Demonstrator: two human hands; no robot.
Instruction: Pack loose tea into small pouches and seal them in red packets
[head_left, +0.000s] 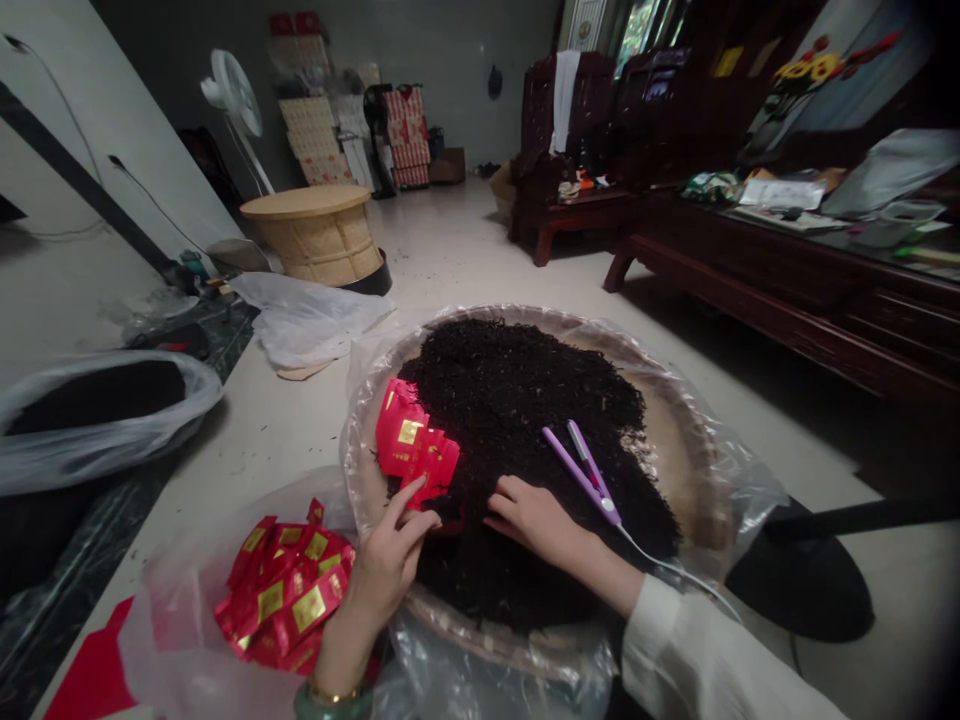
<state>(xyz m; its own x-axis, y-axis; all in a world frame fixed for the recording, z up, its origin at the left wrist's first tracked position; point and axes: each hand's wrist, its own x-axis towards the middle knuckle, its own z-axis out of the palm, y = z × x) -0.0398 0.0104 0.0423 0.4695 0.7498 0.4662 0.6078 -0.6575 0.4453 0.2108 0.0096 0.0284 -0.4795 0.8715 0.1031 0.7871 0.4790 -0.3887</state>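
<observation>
A wide round basket (697,440) lined with clear plastic holds a heap of dark dried leaves (525,380), which look like tea. Small red packets with gold labels (405,430) lie overlapping at the basket's left side. My left hand (390,555) is at the near end of these packets, index finger and thumb closed on a red packet that is partly hidden. Opposite it, my right hand (536,515) rests low over the leaves with bent fingers drawn together; what they hold is hidden. To its right, a purple hair straightener (589,475) lies on the leaves with its jaws apart.
A clear bag of red packets (289,580) stands left of the basket. Another plastic bag with dark contents (105,395) is farther left. A black round stand base (802,570) sits at right. Behind are a woven drum-shaped container (315,235) and a dark wooden table (787,290).
</observation>
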